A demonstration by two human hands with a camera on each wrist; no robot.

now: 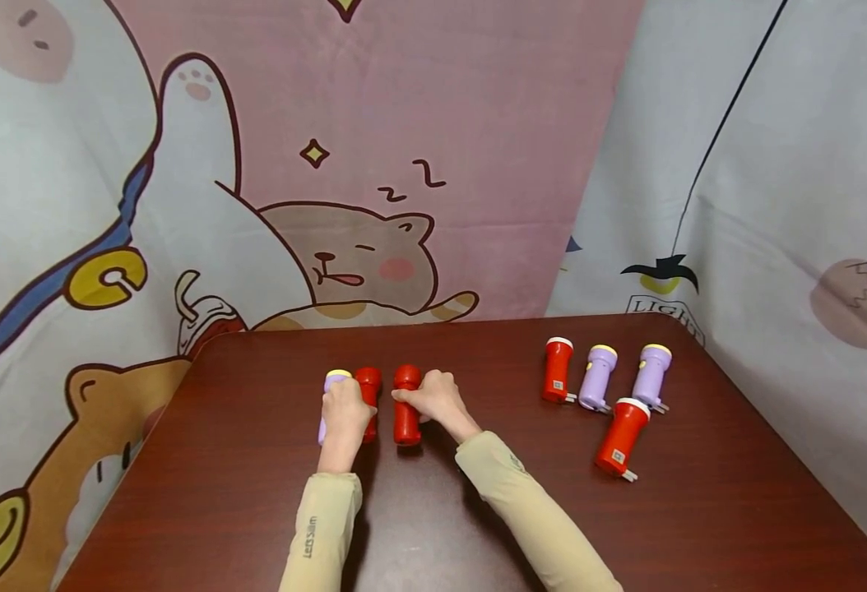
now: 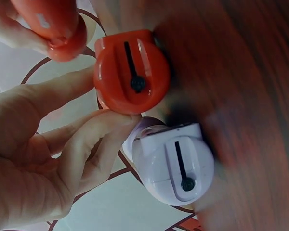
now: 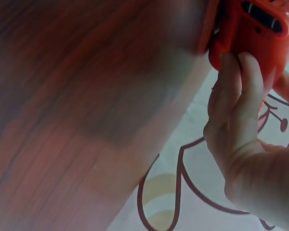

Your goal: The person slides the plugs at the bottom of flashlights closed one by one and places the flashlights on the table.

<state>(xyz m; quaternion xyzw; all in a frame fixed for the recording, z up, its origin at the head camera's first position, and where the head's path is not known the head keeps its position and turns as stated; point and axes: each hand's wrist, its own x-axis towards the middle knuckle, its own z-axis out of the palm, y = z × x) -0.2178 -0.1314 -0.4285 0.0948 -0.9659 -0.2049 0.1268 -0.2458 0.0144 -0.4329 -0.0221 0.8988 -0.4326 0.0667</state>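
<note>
My left hand pinches a red flashlight on the left side of the table, its thumb and fingers on either side of the body in the left wrist view. Just left of it, beyond those fingertips, is a purple flashlight with a yellow rim, partly hidden by the hand in the head view. Close to the right, my right hand grips another red flashlight. The right wrist view shows fingers along that flashlight's body, close to a dark slot with metal prongs.
On the right of the brown table lie two more red flashlights and two purple ones, with plug prongs out at their lower ends. A cartoon-printed cloth hangs behind the table and along its sides.
</note>
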